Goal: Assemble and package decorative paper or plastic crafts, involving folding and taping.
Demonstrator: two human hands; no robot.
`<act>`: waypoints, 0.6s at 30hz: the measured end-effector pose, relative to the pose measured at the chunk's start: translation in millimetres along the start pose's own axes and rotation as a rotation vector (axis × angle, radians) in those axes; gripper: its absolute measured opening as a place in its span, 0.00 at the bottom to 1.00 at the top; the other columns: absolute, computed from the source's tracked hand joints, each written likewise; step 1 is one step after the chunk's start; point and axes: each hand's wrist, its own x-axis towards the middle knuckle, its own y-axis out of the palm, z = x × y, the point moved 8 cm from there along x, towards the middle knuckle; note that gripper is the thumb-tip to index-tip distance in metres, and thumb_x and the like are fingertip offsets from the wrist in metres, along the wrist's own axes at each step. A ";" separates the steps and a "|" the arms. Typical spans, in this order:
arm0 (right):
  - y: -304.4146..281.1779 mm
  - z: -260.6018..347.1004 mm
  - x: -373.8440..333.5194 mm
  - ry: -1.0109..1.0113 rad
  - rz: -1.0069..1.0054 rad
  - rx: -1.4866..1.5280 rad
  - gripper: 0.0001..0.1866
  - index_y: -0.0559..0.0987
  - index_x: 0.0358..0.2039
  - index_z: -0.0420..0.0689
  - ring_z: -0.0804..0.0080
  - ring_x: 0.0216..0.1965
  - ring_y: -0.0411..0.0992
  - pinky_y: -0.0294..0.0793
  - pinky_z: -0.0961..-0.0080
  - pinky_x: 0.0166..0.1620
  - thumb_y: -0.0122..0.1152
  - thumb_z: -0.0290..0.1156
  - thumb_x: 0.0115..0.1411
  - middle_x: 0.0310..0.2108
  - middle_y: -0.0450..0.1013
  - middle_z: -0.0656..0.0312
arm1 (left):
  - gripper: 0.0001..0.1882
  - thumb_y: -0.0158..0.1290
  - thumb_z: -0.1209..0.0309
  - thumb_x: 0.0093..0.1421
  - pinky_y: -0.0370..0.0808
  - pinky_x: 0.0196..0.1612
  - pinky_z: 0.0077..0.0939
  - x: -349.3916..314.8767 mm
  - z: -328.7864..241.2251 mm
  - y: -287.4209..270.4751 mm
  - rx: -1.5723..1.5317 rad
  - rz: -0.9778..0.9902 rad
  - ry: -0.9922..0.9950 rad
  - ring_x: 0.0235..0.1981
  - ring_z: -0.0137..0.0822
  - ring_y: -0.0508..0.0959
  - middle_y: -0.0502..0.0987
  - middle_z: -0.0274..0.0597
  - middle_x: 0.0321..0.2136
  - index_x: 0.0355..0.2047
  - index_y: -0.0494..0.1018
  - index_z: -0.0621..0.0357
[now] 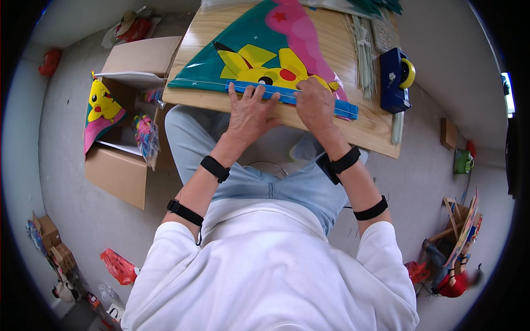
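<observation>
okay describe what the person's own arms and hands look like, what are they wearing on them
Both hands, left hand and right hand, are bare, without gloves. Each forearm carries two black straps: one at the wrist, one near the elbow. The right wrist strap holds a small black box. White sleeves are pushed up.

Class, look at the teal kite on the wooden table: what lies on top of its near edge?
Both hands, left hand and right hand, press a blue strip along the kite; the strip beneath them is hidden.

White sleeves, black wrist and forearm straps, blue jeans.
</observation>
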 end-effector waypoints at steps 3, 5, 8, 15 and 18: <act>12.2 42.2 -23.1 -0.474 -0.039 -0.172 0.10 0.81 0.35 0.40 0.55 0.44 0.74 0.72 0.60 0.52 0.62 0.27 0.51 0.37 0.76 0.55 | 0.33 0.65 0.49 0.53 0.48 0.65 0.78 0.5 1.6 0.6 -0.023 -0.011 0.007 0.60 0.46 0.68 0.67 0.45 0.54 0.59 0.73 0.35; 14.6 43.8 -29.0 -0.511 -0.091 -0.202 0.10 0.81 0.35 0.38 0.55 0.47 0.71 0.69 0.60 0.57 0.60 0.24 0.50 0.38 0.74 0.54 | 0.30 0.63 0.50 0.55 0.49 0.65 0.77 0.5 3.3 2.9 0.007 -0.017 0.016 0.59 0.46 0.69 0.69 0.45 0.53 0.58 0.73 0.35; 16.7 41.3 -30.5 -0.562 -0.106 -0.160 0.10 0.80 0.35 0.34 0.55 0.45 0.71 0.69 0.59 0.57 0.58 0.23 0.51 0.35 0.73 0.53 | 0.23 0.60 0.56 0.59 0.51 0.66 0.73 3.7 3.4 2.8 0.060 -0.106 0.078 0.55 0.44 0.72 0.72 0.45 0.48 0.56 0.76 0.36; 23.1 43.4 -24.9 -0.562 -0.075 -0.209 0.10 0.81 0.33 0.36 0.54 0.44 0.72 0.67 0.59 0.61 0.58 0.23 0.50 0.34 0.73 0.52 | 0.06 0.56 0.73 0.58 0.61 0.69 0.54 16.7 -4.1 3.7 0.208 -0.289 0.360 0.33 0.35 0.79 0.73 0.37 0.26 0.36 0.79 0.54; 21.3 47.1 -24.3 -0.578 -0.101 -0.235 0.08 0.81 0.30 0.37 0.55 0.42 0.73 0.64 0.56 0.65 0.58 0.24 0.49 0.33 0.73 0.52 | 0.01 0.56 0.74 0.56 0.62 0.68 0.54 17.5 -4.1 0.7 0.203 -0.329 0.421 0.28 0.34 0.79 0.70 0.38 0.23 0.29 0.75 0.56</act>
